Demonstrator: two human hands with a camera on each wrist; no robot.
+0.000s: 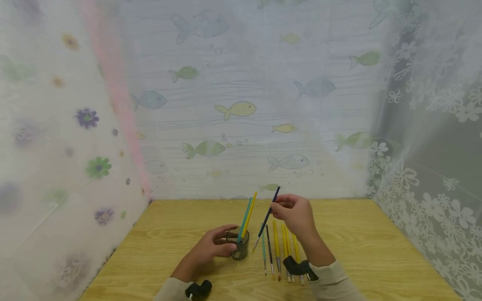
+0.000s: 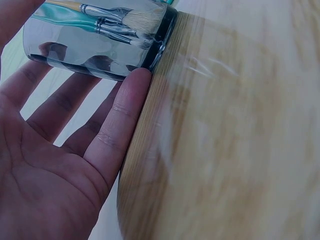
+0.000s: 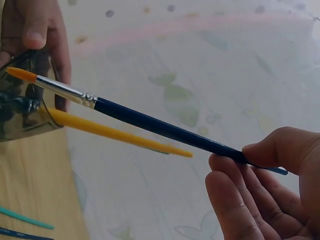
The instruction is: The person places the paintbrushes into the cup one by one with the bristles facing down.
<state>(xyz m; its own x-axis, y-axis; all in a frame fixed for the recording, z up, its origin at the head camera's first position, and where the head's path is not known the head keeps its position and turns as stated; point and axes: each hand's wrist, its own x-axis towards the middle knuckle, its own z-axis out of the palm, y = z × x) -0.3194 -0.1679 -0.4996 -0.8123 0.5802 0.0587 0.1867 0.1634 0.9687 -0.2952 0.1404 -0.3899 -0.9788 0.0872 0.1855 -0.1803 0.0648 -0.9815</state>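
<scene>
My right hand [image 1: 297, 215] pinches a dark blue paintbrush [image 1: 267, 216] near the top of its handle, between thumb and fingers. The brush slants with its orange bristles [image 3: 21, 74] down, just right of a smoky glass cup [image 1: 241, 253]. My left hand [image 1: 211, 247] holds that cup from its left side, thumb in front and fingers behind. Inside the cup stand a yellow paintbrush [image 1: 249, 215] and teal paintbrushes [image 1: 244, 221], bristles down. Pale bristles [image 2: 145, 21] show through the glass near its bottom in the left wrist view.
Right of the cup, a row of paintbrushes lies on the wooden table [image 1: 162, 234]: a teal one [image 1: 264, 253], a dark one [image 1: 269, 251] and several yellow ones [image 1: 276, 240]. My right forearm overlaps part of the row. Patterned sheets [image 1: 241, 83] hang behind and at both sides.
</scene>
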